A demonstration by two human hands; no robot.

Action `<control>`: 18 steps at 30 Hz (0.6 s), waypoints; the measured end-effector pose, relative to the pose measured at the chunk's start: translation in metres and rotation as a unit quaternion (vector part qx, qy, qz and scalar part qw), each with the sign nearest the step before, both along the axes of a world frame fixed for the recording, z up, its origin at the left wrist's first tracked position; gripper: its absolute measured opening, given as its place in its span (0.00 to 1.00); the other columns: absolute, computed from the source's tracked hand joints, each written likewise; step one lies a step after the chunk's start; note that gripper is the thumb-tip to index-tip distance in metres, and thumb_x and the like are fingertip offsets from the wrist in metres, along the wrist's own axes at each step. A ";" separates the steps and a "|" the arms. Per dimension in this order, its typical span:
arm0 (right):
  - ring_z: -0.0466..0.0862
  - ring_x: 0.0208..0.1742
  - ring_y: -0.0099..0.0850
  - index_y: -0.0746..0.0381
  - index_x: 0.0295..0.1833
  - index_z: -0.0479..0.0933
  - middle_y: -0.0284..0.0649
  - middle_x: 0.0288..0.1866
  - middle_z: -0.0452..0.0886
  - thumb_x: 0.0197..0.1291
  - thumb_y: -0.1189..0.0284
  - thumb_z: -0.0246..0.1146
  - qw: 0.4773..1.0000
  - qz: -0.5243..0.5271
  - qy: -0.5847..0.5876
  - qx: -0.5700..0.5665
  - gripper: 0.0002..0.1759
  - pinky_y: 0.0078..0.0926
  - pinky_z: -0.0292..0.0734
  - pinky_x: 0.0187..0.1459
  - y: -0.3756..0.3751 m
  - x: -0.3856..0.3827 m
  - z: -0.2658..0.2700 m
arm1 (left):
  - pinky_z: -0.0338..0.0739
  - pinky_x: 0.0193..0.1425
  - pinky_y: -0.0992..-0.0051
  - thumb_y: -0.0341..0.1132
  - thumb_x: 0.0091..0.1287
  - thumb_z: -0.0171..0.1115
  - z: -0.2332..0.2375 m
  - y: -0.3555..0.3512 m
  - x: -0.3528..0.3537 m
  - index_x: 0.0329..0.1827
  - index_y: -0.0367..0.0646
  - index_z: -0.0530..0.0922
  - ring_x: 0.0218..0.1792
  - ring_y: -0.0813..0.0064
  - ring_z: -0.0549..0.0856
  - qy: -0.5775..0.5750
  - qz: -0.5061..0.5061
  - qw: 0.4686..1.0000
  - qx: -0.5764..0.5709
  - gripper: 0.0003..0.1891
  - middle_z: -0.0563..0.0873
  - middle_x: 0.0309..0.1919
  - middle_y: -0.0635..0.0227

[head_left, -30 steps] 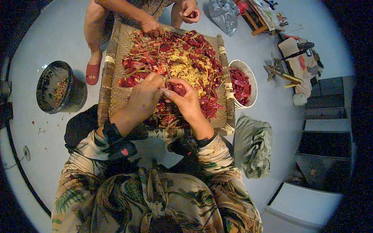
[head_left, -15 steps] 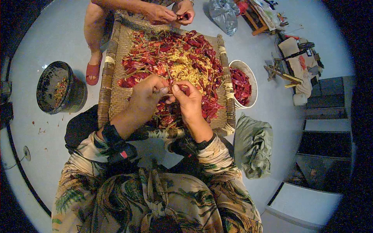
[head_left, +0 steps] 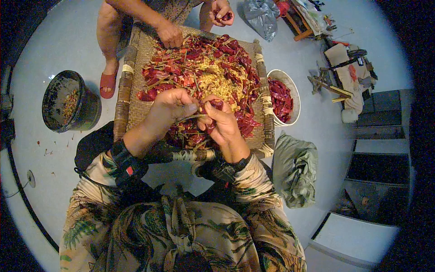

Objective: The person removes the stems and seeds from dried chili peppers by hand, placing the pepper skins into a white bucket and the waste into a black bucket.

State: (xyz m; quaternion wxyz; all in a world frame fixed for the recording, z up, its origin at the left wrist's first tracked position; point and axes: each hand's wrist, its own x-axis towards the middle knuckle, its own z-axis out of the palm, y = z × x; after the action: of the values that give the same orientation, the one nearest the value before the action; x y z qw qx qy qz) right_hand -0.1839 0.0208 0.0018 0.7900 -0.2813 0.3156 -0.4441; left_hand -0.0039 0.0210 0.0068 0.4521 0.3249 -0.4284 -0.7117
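Note:
Over the near half of a woven tray (head_left: 136, 102) my two hands meet fingertip to fingertip. My left hand (head_left: 168, 109) is closed in a pinch, with a thin greenish chili stem (head_left: 192, 117) at its fingertips. Dried red chilies (head_left: 217, 104) are gripped in my right hand (head_left: 225, 129), its thumb pressed towards the left fingers. Beneath and beyond my hands, a heap of dried red chilies (head_left: 233, 50) with loose stems surrounds a pile of yellow seeds (head_left: 215, 75).
Across the tray, another person's hand (head_left: 170, 35) reaches into the heap; their other hand (head_left: 222, 13) holds chilies. A black bucket (head_left: 93, 109) stands left, a white bucket (head_left: 297, 106) of chilies right. A green sack (head_left: 297, 172) and a grey plastic bag (head_left: 262, 20) lie on the floor.
My hands have shifted slightly apart, and a stem now shows between them. The other person's hands have separated: one has come down to the heap, the other has moved right with chilies.

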 end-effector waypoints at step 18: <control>0.66 0.20 0.18 0.54 0.43 0.70 0.34 0.32 0.75 0.61 0.70 0.60 0.987 0.069 -0.139 0.049 0.07 0.22 0.68 0.21 0.002 -0.009 -0.006 | 0.64 0.31 0.83 0.33 0.62 0.60 0.010 0.011 -0.005 0.31 0.45 0.72 0.28 0.84 0.72 0.037 -0.025 0.998 0.043 0.06 0.76 0.26 0.76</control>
State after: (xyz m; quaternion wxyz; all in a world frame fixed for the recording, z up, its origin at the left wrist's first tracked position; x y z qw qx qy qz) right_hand -0.1929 0.0229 -0.0040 0.8680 -0.1988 0.2038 -0.4069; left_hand -0.0085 0.0320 0.0167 0.4347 0.3069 -0.3885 -0.7522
